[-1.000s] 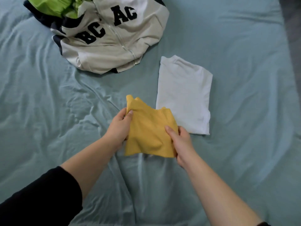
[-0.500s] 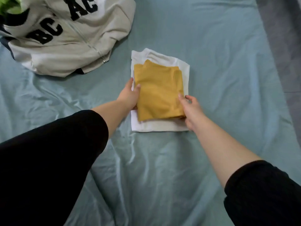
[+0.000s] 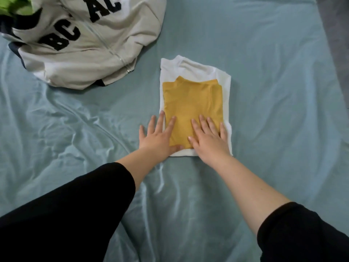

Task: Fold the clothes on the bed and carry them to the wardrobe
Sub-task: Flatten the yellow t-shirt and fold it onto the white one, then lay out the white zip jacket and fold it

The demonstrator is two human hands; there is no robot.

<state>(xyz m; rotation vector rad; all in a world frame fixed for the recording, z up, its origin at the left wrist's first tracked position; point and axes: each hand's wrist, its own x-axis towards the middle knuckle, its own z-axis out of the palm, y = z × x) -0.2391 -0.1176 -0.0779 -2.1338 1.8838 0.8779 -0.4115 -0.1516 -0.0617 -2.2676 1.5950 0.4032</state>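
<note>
Head cam, looking down on bed w/ pale blue-green sheet (image 3: 264, 110), wrinkled on the left side.

- Folded yellow top (image 3: 190, 103) is lying flat on a folded white top (image 3: 194, 69), roughly mid-bed. White is showing as a border on the far, left, right and near sides; widest at the far end.
- L hand (image 3: 157, 138) is lying palm-down over the stack's near-left corner. Fingers straight and spread, gripping nothing. Outer fingers are resting off the stack's left edge, inner ones on the yellow, thumb pointing along the near edge.
- R hand (image 3: 209, 140) is pressing palm-down on the yellow's near-right part. Fingers straight, slightly fanned, nothing held. Little finger is sitting approx. at the yellow/white boundary.
- Both forearms bare, black sleeves (image 3: 66, 214) pushed up toward the elbows.
- Unfolded: cream zip jacket (image 3: 85, 44) w/ dark block letters "BC" and "AC" is lying crumpled far-left, apart from the stack. A bright green garment (image 3: 13, 4) is peeking out at the top-left corner, touching the jacket.
- Strip of grey floor (image 3: 338, 44) is showing along the right edge.
- Wardrobe: out of view.
</note>
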